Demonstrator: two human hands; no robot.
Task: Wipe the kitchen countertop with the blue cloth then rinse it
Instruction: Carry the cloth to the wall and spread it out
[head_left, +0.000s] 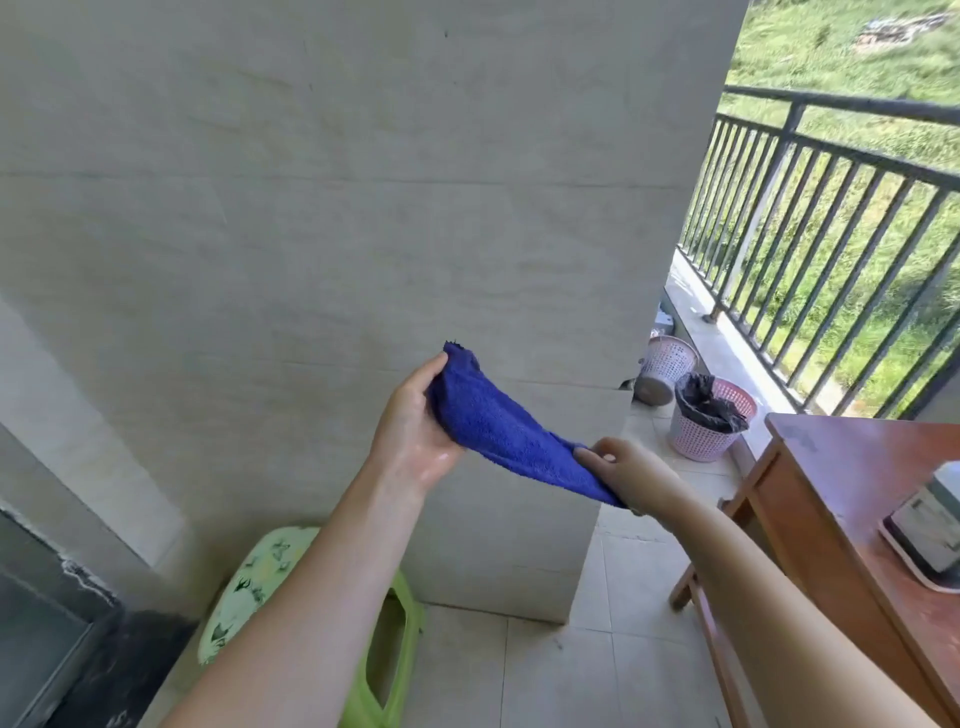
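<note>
In front of the pale tiled wall (311, 208), both hands, the left hand (415, 421) and right hand (631, 473), grip opposite ends of the soft blue terry cloth (498, 426), stretched in the air between them, which looks light, limp and best held by its ends.

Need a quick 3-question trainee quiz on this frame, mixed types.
1. True or false: the blue terry cloth lies flat on the brown wooden table.
2. Which hand holds the cloth's higher end? A left hand B right hand
3. Fill in: the pink perforated plastic basket by the dark metal railing is lined with a ___ bag.

Key: 1 false; 2 A; 3 black
</note>
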